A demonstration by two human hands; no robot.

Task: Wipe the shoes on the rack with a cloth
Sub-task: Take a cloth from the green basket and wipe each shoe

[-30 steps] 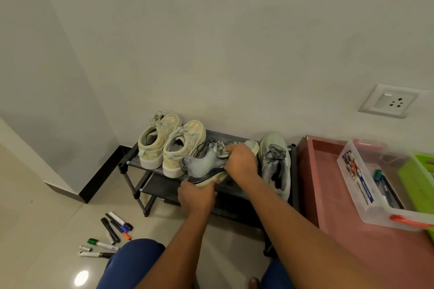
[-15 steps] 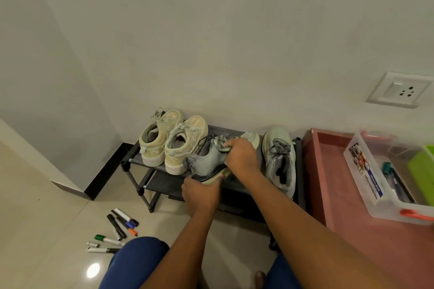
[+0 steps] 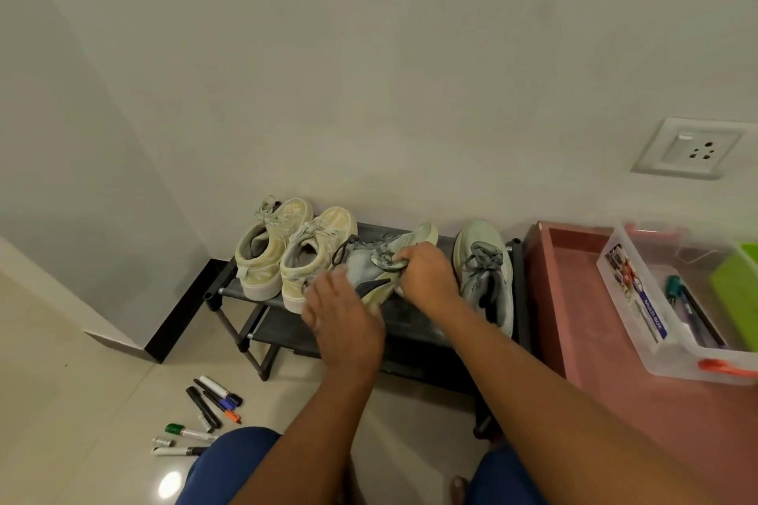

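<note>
A black two-tier shoe rack stands against the wall. On its top shelf, a pale yellow pair of sneakers sits at the left and a single grey sneaker at the right. Between them a second grey sneaker is tilted on its side. My right hand grips its laced upper, fingers curled round the bunched grey laces. My left hand lies over its heel with fingers stretched out, slightly blurred. No separate cloth can be made out.
Several marker pens lie on the floor left of my blue-clad knees. A low pink table stands right of the rack with a clear plastic box of pens and a green container. A wall socket is above.
My left hand has come up from gripping the sneaker's heel underneath and now lies over it with straighter fingers. My right hand keeps its grip on the upper. The view has shifted slightly.
</note>
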